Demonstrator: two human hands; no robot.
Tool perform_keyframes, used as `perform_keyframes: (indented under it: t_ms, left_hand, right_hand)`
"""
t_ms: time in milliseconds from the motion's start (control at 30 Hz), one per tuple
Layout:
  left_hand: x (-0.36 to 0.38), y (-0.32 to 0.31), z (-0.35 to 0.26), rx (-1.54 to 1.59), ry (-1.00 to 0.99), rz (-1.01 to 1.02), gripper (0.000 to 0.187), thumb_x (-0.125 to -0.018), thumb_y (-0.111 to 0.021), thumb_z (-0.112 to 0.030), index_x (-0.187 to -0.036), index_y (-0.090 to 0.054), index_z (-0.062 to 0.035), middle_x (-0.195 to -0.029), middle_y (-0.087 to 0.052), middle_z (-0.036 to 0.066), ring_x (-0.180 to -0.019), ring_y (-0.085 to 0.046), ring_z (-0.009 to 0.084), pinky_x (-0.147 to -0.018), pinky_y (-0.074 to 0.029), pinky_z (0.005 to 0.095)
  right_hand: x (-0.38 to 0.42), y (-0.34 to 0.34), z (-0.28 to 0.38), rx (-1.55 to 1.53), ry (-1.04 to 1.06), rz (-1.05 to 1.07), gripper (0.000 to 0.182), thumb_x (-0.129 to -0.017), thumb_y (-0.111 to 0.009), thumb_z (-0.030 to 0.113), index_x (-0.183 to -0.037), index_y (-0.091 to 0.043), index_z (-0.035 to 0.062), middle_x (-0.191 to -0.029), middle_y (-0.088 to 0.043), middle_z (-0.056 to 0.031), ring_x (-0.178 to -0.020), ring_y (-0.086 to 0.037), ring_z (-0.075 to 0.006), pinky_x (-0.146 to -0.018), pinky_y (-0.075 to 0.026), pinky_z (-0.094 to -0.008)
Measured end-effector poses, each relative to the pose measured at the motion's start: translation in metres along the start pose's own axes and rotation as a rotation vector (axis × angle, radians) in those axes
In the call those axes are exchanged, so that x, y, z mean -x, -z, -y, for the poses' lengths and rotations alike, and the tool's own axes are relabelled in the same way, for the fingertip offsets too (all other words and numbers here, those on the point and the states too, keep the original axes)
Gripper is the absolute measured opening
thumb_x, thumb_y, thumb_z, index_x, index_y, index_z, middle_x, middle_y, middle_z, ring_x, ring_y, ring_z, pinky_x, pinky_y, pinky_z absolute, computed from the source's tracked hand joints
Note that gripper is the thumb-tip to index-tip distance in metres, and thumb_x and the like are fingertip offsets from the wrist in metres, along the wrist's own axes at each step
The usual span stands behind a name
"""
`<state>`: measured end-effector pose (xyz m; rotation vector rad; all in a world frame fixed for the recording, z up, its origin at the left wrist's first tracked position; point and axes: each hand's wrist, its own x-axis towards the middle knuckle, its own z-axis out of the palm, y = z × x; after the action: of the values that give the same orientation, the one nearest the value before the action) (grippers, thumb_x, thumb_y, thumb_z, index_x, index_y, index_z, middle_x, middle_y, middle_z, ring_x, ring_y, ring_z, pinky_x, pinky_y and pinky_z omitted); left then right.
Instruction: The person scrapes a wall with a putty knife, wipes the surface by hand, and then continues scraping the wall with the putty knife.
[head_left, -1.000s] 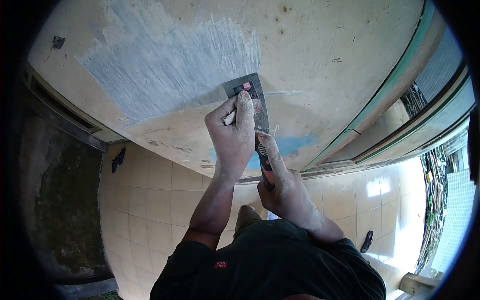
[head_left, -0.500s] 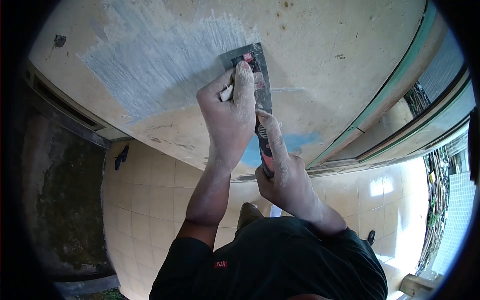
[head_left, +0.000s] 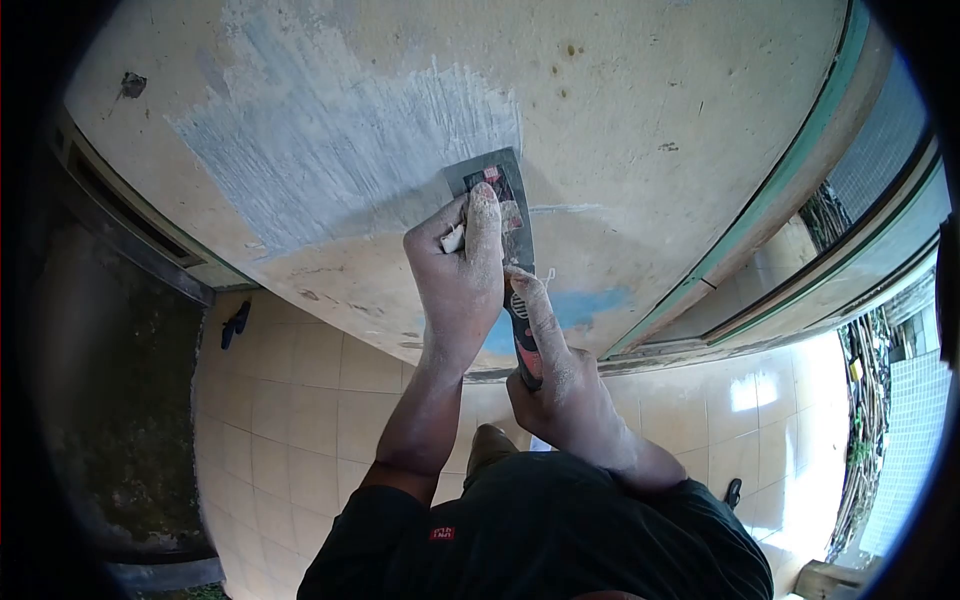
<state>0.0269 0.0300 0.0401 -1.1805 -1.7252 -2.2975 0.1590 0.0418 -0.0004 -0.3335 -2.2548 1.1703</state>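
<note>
A wide scraper (head_left: 517,235) with a dark metal blade and a black and red handle lies against the beige wall (head_left: 620,100). My left hand (head_left: 458,250) presses its thumb on the blade's label, fingers curled, with a small whitish piece (head_left: 453,238) at the fingers. Lower down, my right hand (head_left: 565,390) is wrapped round the handle, its thumb stretched along it. Both hands are dusted with pale powder. Up and left of the blade spreads a streaky whitish-grey patch (head_left: 330,130). A blue patch (head_left: 590,305) shows on the wall beside the handle.
Below the wall is a tiled floor (head_left: 300,400) with a dark shoe (head_left: 236,325) at the left and another (head_left: 733,493) at the right. A green-edged frame (head_left: 740,230) with glass runs along the right. A dark mossy area (head_left: 120,400) lies far left.
Both hands and the scraper have moved down the wall together, away from the top of the whitish patch. The view has shifted slightly.
</note>
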Motion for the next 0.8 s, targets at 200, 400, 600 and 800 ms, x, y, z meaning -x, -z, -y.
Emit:
perform_keyframes:
  t_ms: [200,400,600,800]
  left_hand:
    - [-0.015,0.006,-0.018,-0.026,-0.016,0.094,0.028,-0.095,-0.051,-0.014,-0.08,-0.062,0.007,-0.065,-0.058,-0.001,-0.06,-0.046,0.0,-0.048,-0.036,0.0186]
    - [-0.007,0.006,-0.005,-0.075,-0.047,0.091,0.032,-0.095,-0.051,-0.014,-0.068,-0.056,0.0035,-0.056,-0.049,-0.005,-0.053,-0.039,-0.0005,-0.043,-0.029,0.0201]
    - [-0.01,-0.003,-0.018,-0.064,-0.009,0.031,0.031,-0.094,-0.052,-0.016,-0.074,-0.06,0.0046,-0.058,-0.051,-0.003,-0.055,-0.041,0.0003,-0.046,-0.031,0.0194]
    - [-0.029,0.005,-0.032,-0.192,0.04,0.089,0.027,-0.093,-0.054,-0.017,-0.088,-0.064,0.0075,-0.068,-0.061,0.002,-0.062,-0.049,0.0029,-0.054,-0.041,0.0205]
  right_hand:
    - [-0.014,0.009,0.014,-0.066,-0.12,0.066,0.086,-0.067,-0.052,-0.011,-0.143,-0.015,0.0063,-0.12,-0.048,-0.0318,-0.107,-0.05,-0.0488,-0.086,-0.046,-0.0441]
    - [-0.002,0.006,0.005,-0.091,0.048,0.015,0.087,-0.066,-0.052,-0.01,-0.143,-0.013,0.0036,-0.121,-0.047,-0.0319,-0.099,-0.056,-0.0462,-0.081,-0.049,-0.0408]
    - [-0.004,0.01,0.011,-0.032,0.089,-0.006,0.088,-0.065,-0.053,-0.01,-0.143,-0.013,0.002,-0.117,-0.049,-0.0336,-0.101,-0.056,-0.045,-0.085,-0.046,-0.044]
    - [-0.018,0.018,0.034,-0.127,-0.074,0.091,0.089,-0.064,-0.054,-0.009,-0.143,-0.013,0.0018,-0.111,-0.052,-0.0337,-0.101,-0.055,-0.0474,-0.091,-0.041,-0.0475]
